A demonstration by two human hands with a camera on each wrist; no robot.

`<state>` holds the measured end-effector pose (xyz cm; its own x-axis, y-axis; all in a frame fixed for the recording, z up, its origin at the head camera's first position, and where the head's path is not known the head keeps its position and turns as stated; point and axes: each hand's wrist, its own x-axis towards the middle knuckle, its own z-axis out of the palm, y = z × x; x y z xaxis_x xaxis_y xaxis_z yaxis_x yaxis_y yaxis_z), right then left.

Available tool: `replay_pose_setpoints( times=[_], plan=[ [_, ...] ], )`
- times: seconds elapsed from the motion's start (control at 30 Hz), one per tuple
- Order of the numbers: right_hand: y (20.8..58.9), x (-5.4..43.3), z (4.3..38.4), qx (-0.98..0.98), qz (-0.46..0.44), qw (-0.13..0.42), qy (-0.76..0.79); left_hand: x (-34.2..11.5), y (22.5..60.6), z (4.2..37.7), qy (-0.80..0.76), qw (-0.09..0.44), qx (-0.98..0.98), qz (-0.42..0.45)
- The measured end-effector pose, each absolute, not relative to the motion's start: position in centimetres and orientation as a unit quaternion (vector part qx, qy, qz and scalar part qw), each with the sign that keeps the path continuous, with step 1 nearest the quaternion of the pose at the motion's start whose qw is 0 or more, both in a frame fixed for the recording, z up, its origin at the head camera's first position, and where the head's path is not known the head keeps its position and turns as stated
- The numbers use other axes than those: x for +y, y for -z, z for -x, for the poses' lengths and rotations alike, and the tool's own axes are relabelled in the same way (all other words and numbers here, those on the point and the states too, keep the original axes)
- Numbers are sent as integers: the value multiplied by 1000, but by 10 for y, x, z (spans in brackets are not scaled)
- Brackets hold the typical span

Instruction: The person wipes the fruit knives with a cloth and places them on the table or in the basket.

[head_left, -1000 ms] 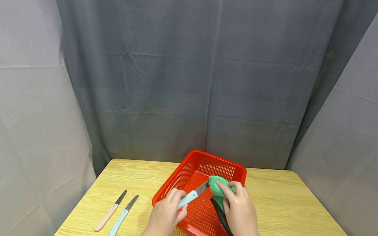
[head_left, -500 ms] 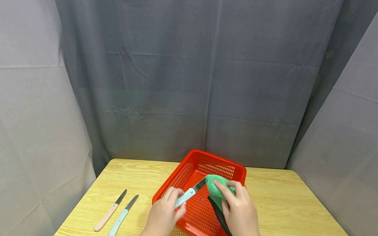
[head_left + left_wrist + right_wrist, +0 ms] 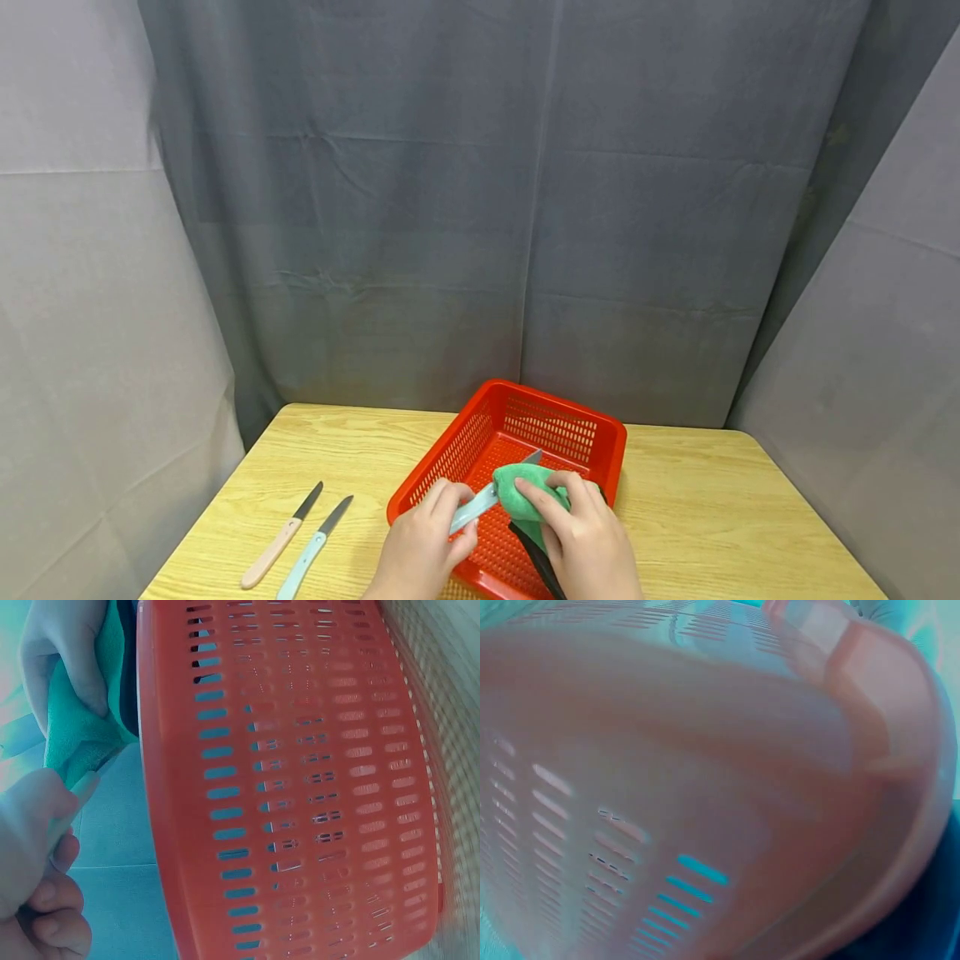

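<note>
My left hand (image 3: 426, 537) grips the light-blue handle of a knife (image 3: 474, 508) over the red basket (image 3: 427, 467). A green cloth (image 3: 525, 493) with a black edge is wrapped round the blade near the handle, and the blade's tip pokes out beyond it. My right hand (image 3: 592, 537) pinches this cloth on the blade from the right. In the left wrist view the left hand (image 3: 34, 840) curls round the handle beside the basket wall (image 3: 180, 825), with the cloth (image 3: 82, 735) above. Neither hand shows clearly in the right wrist view, where the basket (image 3: 667, 772) fills most of the picture.
Two more knives lie on the wooden table (image 3: 697, 508) to the left: one with a beige handle (image 3: 270, 554), one with a light-blue handle (image 3: 302, 567). Grey curtains (image 3: 375, 208) stand behind and at both sides.
My right hand has slid the cloth down the blade toward the handle, to the left, after a slight shift up. The blade tip now shows past the cloth. The left hand stays nearly in place.
</note>
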<state>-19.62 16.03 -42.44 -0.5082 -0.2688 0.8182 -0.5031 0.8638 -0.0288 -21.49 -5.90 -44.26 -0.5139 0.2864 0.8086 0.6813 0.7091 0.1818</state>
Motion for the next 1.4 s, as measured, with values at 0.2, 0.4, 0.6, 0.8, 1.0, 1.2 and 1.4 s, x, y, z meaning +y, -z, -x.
replay_pose_setpoints(
  times=[0.2,0.4,0.6,0.8,1.0,1.2,1.4],
  plan=[
    [426,161,198,-860,-211,445,-136,-59,444,216,240,408,-830,295],
    [429,166,203,-861,-191,451,-142,-59,444,216,231,408,-831,299],
    [430,170,205,-875,-148,437,-150,-59,445,216,233,400,-833,304],
    [429,176,207,-873,-130,443,-161,-59,444,217,229,405,-830,308],
    [425,180,207,-885,-104,420,-169,-60,442,215,254,370,-842,301],
    [423,182,207,-871,-98,446,-179,-62,441,215,275,345,-857,265],
    [423,181,207,-851,-123,481,-173,-64,441,216,300,329,-866,229]
  ],
)
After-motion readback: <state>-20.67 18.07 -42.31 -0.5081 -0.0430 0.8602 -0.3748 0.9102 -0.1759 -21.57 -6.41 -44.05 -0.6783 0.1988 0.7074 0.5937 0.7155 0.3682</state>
